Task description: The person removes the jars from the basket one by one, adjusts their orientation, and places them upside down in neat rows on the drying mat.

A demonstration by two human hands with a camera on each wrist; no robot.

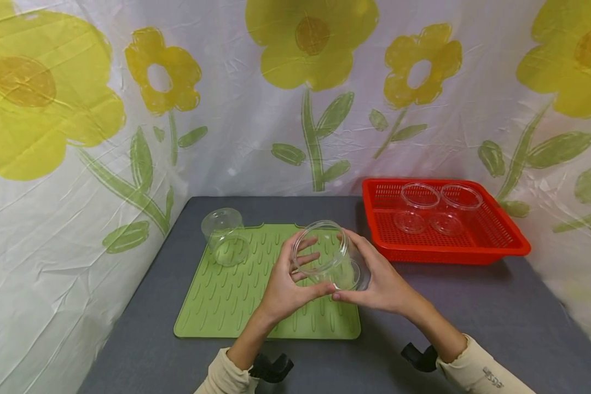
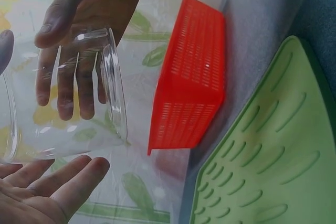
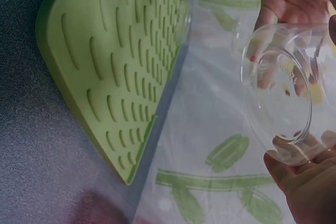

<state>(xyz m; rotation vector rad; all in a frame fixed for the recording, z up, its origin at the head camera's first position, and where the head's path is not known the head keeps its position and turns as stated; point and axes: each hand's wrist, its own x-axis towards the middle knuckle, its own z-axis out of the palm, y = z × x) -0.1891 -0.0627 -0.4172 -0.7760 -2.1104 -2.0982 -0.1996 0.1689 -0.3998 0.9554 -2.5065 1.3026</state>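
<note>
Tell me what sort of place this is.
Probably a staged tabletop set rather than a real kitchen: a grey table hemmed in by a flower-print sheet, with a green drying mat and a red basket holding clear cups.

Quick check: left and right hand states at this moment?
Left hand: holding the clear plastic cup, fingers curled round it.
Right hand: gripping the same cup from the other side.
</note>
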